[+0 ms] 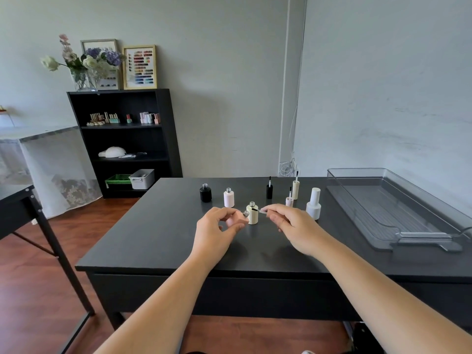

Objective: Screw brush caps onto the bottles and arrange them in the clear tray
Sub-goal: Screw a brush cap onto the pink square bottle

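Observation:
My left hand [217, 229] holds a pale pink bottle [236, 218] tilted, its threaded neck pointing right. My right hand [288, 224] pinches a pink brush cap [261, 211], the dark bristle tip aimed left at that neck, a short gap apart. Right behind stands an uncapped cream bottle [252, 213]. Further back are an uncapped black bottle [205, 193] and an uncapped light pink bottle [229, 197]. A black brush cap [269, 189], a cream brush cap [295, 188] and a small pink brush cap [289, 199] stand brush up. A capped white bottle [314, 203] stands at right.
The clear tray [398, 227] lies on the right of the black desk [158, 241], with nothing in it. A black shelf unit [125, 141] stands against the back wall at left. Another dark table [15, 200] is at far left.

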A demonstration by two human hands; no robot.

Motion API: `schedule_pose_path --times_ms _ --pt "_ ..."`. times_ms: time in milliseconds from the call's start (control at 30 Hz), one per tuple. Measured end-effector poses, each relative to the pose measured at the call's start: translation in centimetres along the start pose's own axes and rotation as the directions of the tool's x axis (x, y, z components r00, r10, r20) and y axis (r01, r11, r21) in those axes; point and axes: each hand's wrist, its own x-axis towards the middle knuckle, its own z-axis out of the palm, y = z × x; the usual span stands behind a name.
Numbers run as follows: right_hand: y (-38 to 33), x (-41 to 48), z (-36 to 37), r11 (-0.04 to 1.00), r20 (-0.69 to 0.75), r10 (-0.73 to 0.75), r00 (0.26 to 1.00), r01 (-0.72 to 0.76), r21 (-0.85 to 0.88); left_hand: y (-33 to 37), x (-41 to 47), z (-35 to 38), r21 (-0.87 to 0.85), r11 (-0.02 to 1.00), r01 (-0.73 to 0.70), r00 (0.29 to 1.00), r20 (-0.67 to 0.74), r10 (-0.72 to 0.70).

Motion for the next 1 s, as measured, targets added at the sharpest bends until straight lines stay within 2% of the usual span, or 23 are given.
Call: schedule_pose_path --times_ms 67,200,333,467,600,1000 --pt "0.3 -0.4 0.2 0.996 -0.057 -0.008 0.998 0.013 0.093 0.0 0.2 0.1 0.001 1.0 -0.01 1.0 0.002 0.01" --pt "1.2 -0.8 0.9 0.931 -0.24 0.076 0.968 0.017 0.363 -0.2 0.5 0.3 0.01 1.0 -0.015 1.0 0.019 0.015" --pt "1.6 -1.1 1.3 0.859 -0.296 0.141 0.945 0.032 0.511 -0.4 0.5 0.5 0.018 1.0 -0.024 0.999 0.038 0.023" --pt "2.1 -1.0 1.4 0.843 -0.295 0.14 0.945 0.042 0.536 -0.6 0.4 0.4 0.046 0.999 -0.029 0.998 0.053 0.026" --pt "2.5 -0.8 1.7 0.858 -0.303 0.151 0.941 0.027 0.513 -0.8 0.4 0.5 0.044 0.999 0.005 0.999 0.052 -0.007" --pt "2.1 -1.1 1.8 0.904 -0.264 0.091 0.96 0.031 0.426 -0.8 0.3 0.3 0.036 0.999 -0.026 0.996 0.09 0.023"
